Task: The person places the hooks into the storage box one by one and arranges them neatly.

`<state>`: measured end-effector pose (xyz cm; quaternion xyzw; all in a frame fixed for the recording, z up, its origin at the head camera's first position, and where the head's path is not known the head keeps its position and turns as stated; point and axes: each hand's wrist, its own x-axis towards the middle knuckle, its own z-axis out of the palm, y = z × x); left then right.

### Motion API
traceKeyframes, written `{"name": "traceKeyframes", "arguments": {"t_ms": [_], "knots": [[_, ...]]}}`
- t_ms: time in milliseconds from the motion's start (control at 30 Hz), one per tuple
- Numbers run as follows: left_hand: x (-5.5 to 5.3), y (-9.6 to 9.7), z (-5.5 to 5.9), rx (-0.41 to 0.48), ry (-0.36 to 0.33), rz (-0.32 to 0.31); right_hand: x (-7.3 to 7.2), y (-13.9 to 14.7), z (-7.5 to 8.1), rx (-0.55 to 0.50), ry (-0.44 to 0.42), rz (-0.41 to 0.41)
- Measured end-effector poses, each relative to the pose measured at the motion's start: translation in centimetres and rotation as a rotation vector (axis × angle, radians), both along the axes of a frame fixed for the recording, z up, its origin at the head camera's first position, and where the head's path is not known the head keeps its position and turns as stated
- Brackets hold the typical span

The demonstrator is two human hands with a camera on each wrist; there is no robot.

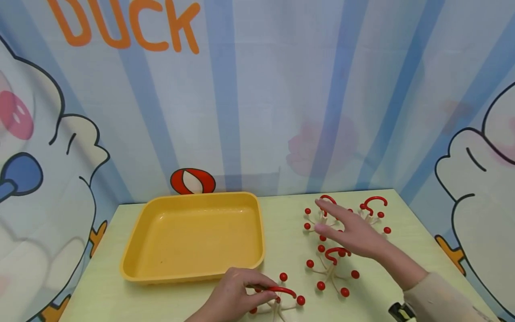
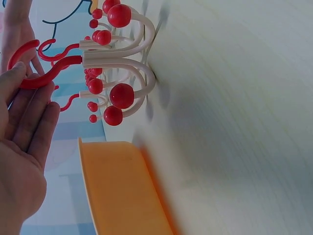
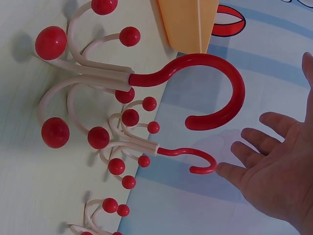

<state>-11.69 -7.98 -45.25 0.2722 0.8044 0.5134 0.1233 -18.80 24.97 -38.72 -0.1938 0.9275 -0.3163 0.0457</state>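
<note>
My left hand (image 1: 235, 297) pinches the red hook of the nearest hanger (image 1: 276, 307), a cream, many-pronged hook hanger with red ball tips. In the left wrist view, thumb and fingers hold that hook (image 2: 44, 78), and the prongs curve close to the table. Fingers spread, my right hand (image 1: 360, 232) hovers over the back hangers, holding nothing. Beneath it, the back left hanger (image 1: 324, 219) is partly hidden. A similar hanger (image 1: 331, 270) stands nearer, and another (image 1: 369, 215) is at the back right. All stand with hooks upward.
A yellow tray (image 1: 193, 276) occupies the left of the pale table (image 1: 94, 286), just beyond my left hand. Behind the table hangs a blue-and-white striped cloth (image 1: 269, 112) printed with cartoon figures. The table's right edge runs below my right forearm.
</note>
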Motion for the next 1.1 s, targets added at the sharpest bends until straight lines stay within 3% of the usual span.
{"name": "traceKeyframes", "arguments": {"t_ms": [733, 967, 1100], "knots": [[0.5, -1.3, -0.2, 0.018, 0.052, 0.028, 0.2, -0.5, -0.4, 0.013, -0.021, -0.006], [0.4, -2.2, 0.2, -0.018, 0.026, 0.041, 0.1, -0.9, -0.8, -0.032, -0.024, 0.02], [0.5, -3.8, 0.6, -0.074, 0.09, 0.088, 0.2, -1.3, -0.8, -0.044, -0.019, 0.04]]}}
